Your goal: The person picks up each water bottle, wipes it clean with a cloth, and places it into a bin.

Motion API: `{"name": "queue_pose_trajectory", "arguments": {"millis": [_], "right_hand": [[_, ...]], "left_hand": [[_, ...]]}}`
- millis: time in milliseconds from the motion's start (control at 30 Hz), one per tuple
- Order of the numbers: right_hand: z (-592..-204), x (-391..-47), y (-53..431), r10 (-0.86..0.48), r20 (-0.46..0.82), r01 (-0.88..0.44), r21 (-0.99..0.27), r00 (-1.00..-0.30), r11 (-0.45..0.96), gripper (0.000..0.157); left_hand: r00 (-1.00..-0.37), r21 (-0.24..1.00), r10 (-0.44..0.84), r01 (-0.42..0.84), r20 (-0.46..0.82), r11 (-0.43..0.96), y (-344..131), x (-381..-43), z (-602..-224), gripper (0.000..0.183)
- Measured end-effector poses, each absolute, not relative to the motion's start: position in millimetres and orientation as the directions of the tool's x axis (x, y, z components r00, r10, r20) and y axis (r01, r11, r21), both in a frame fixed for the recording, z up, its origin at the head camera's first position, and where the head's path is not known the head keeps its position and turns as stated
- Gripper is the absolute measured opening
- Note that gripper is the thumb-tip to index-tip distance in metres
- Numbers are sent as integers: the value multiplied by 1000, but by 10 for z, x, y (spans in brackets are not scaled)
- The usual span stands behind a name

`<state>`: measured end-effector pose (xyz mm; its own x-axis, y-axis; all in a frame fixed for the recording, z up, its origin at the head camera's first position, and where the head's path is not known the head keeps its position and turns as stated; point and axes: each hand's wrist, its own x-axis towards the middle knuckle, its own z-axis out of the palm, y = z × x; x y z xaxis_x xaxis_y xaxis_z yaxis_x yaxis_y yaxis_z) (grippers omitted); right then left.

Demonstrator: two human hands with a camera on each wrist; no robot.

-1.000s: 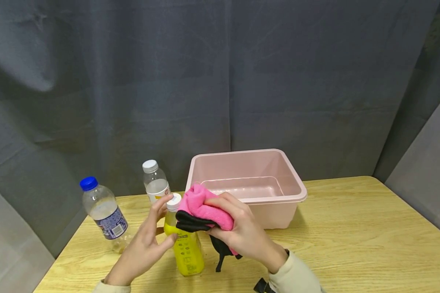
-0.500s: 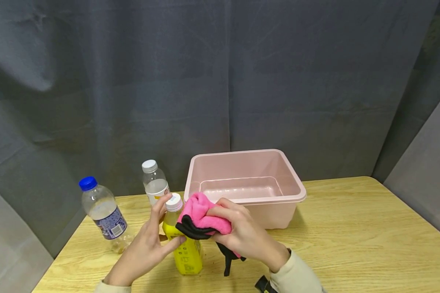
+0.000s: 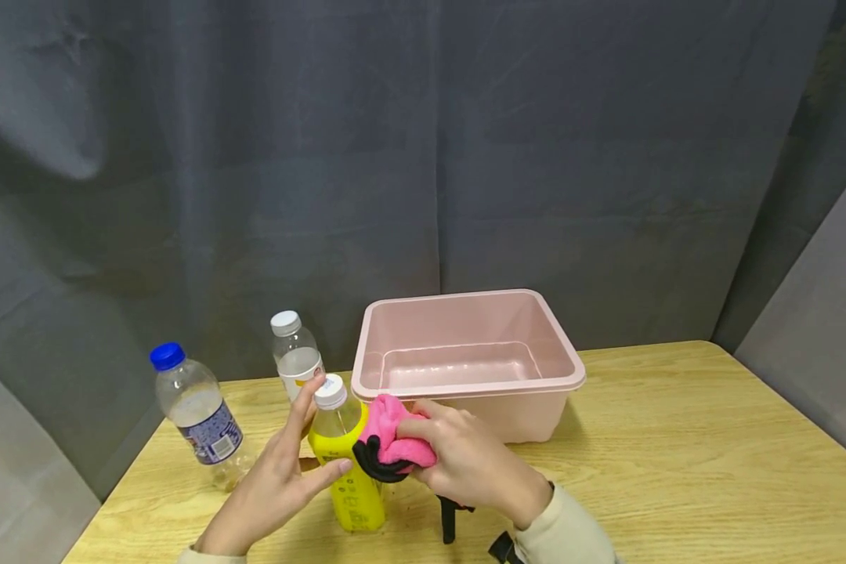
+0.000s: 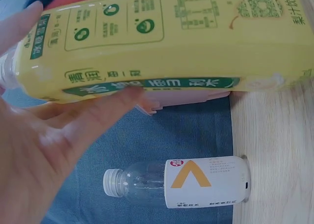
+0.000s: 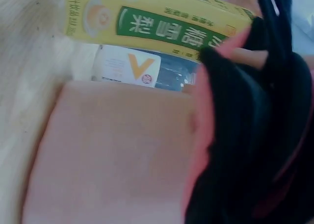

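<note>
In the head view a yellow-labelled drink bottle (image 3: 358,501) with a white cap stands upright on the table. My left hand (image 3: 275,474) holds it, thumb on the near side and a fingertip up by the cap; the other fingers are mostly hidden behind it. A pink cloth with black edging (image 3: 392,439) is bunched in my right hand (image 3: 468,454), up against the bottle's right side. From its underside hangs a black strap (image 3: 448,521). The right wrist view has the cloth's dark side (image 5: 240,111) close up, with the yellow bottle (image 5: 162,23) beyond.
Behind my hands stands a pink plastic bin (image 3: 465,384) on the wooden table (image 3: 663,439). To the left are a clear bottle with a blue cap (image 3: 204,415) and, further back, a white-capped bottle (image 3: 299,356). A grey curtain (image 3: 423,157) hangs behind the table.
The right hand and the cloth have moved down along the bottle, uncovering more of its neck and shoulder. The left hand keeps its hold, and the bottle has barely shifted.
</note>
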<state>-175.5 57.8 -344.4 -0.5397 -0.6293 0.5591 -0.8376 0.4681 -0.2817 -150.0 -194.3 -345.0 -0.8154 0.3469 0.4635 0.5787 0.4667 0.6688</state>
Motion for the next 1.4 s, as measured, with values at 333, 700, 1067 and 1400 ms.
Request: {"name": "queue_pose_trajectory", "arguments": {"millis": [333,700,1067,1400], "right_hand": [[-3780,-1811,471,-753,147,-766,-180,-642,617,33],[-3894,-1783,439,-760,113,-768,-85,-640,635,36],[-3544,-1730,519,-727,351,-796,-107,-591,595,35],[-3364,-1691,537,-506,747,-865,-183,-432,467,40]], "left_hand": [[-811,623,318,582,491,523,-1920,-1502,-3460,98],[-816,652,294,576,498,493,-1894,-1515,-3476,98],[-845,640,302,532,441,555,-1921,-1487,-3446,99],[-836,712,319,548,447,439,-1956,-1501,-3458,96]]}}
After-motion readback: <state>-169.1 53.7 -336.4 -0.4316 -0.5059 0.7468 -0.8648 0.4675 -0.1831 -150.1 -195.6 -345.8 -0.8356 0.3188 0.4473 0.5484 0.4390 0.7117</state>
